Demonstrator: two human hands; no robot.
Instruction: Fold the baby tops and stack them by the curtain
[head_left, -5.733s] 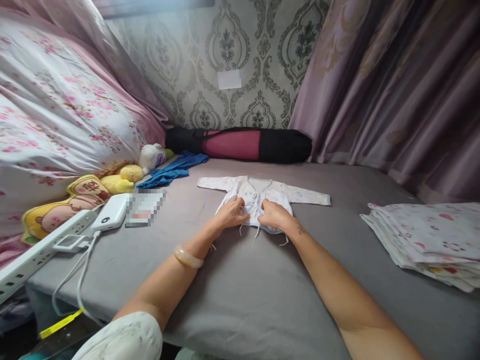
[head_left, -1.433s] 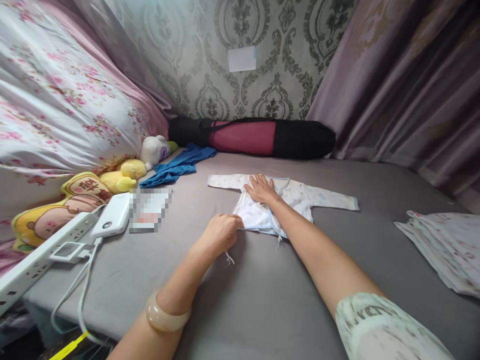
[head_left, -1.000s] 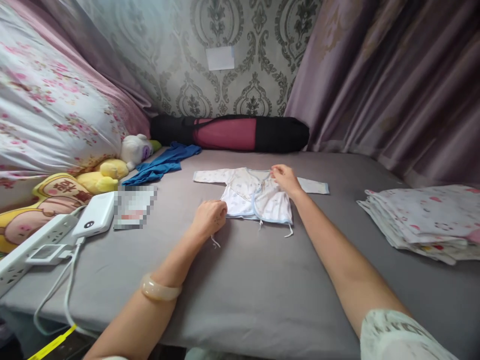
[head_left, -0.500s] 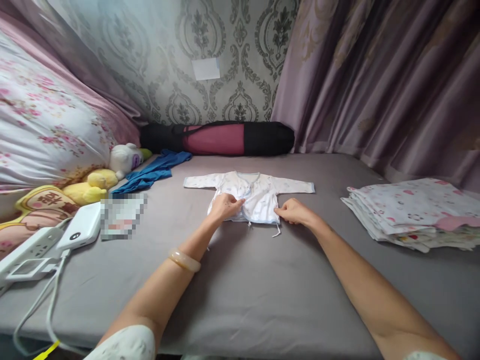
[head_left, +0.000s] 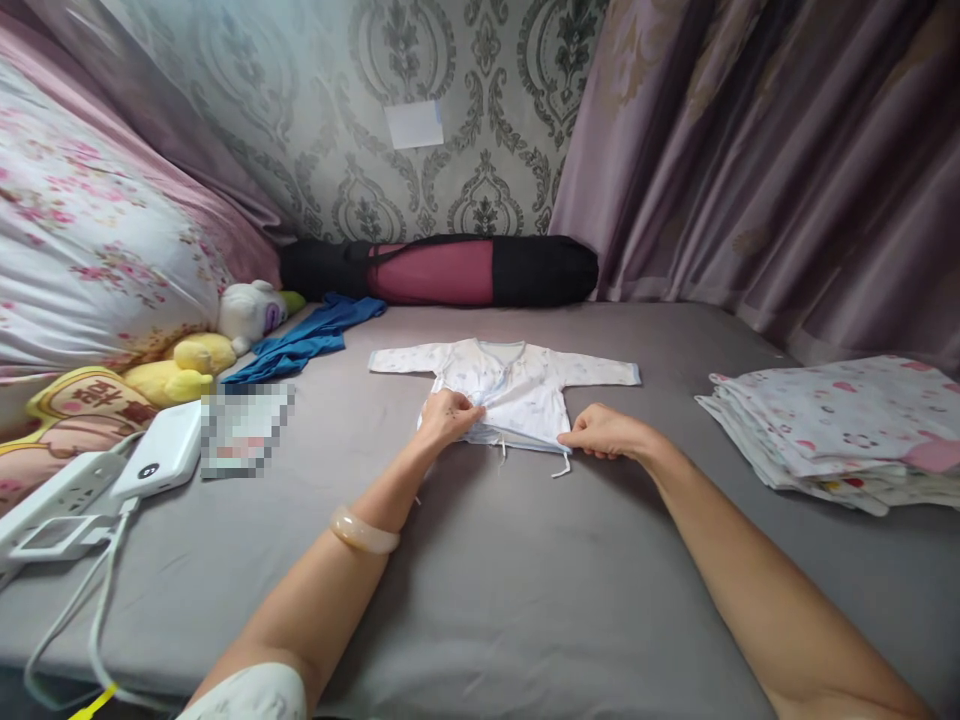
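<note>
A small white baby shirt (head_left: pixel 525 395) with pale blue edging and a faint print lies on the grey bed sheet (head_left: pixel 525 570), its sleeves stretched out to both sides. My left hand (head_left: pixel 450 415) pinches the front of the shirt near its lower left side and covers that part. At the lower right corner, my right hand (head_left: pixel 606 432) grips the hem between thumb and fingers. Thin white ties hang from the hem onto the sheet. A pale bangle (head_left: pixel 365 530) circles my left forearm.
A stack of printed white cloths (head_left: pixel 840 420) lies to the right. Leftward are a power bank (head_left: pixel 161 450) with cables, a power strip (head_left: pixel 64 490), plush toys (head_left: pixel 180 370) and a blue cloth (head_left: pixel 311 338). A long black and maroon bag (head_left: pixel 435 272) rests against the wall.
My right hand has drawn the hem corner slightly to the right and toward me, so the lower edge is more stretched. My left hand keeps its pinch. The view has shifted a little.
</note>
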